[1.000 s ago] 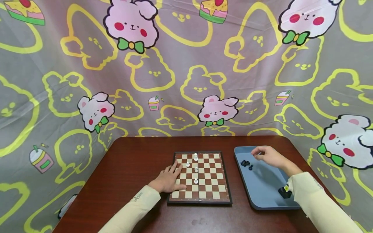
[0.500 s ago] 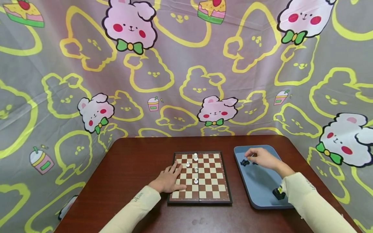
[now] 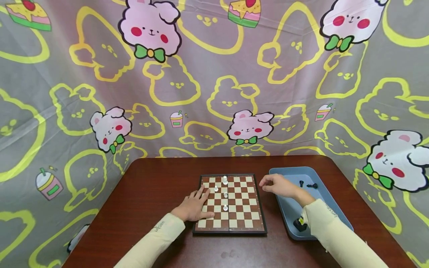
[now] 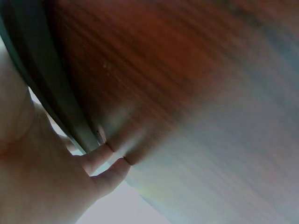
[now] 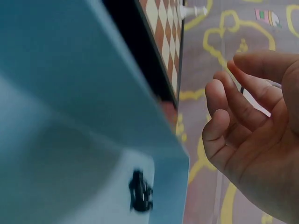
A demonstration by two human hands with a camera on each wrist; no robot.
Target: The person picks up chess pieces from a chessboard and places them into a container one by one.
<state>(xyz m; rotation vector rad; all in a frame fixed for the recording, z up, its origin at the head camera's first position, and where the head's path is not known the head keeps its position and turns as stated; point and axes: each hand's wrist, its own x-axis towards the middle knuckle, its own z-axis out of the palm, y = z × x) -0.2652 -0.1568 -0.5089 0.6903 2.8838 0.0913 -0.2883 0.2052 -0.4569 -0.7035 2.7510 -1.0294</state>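
Shifted leftward since the earlier frame, the right hand (image 3: 279,186) now hangs with its fingertips at the gap between tray and board; the left hand has kept its place. The right fingers are bent, thumb close to forefinger; whether they pinch a piece cannot be told. Directly beneath that palm lies the left rim of the blue tray (image 3: 292,208). Just left of the fingertips is the chessboard (image 3: 246,216). To the fingers' right, behind the knuckles, a small black piece (image 3: 301,183) and a longer black piece (image 3: 312,185) lie in the tray; the hand may hide others. Farther left of the fingertips stand four white pieces: a tall one (image 3: 225,180) and three small ones (image 3: 225,208). Beyond these, the left hand (image 3: 194,206) lies across the board's left edge, fingers spread, grasping nothing. Setting out appears partly done: white pieces are placed, no black piece shows on the board, and those in the tray presumably remain. Farthest off hangs the patterned curtain (image 3: 187,67).
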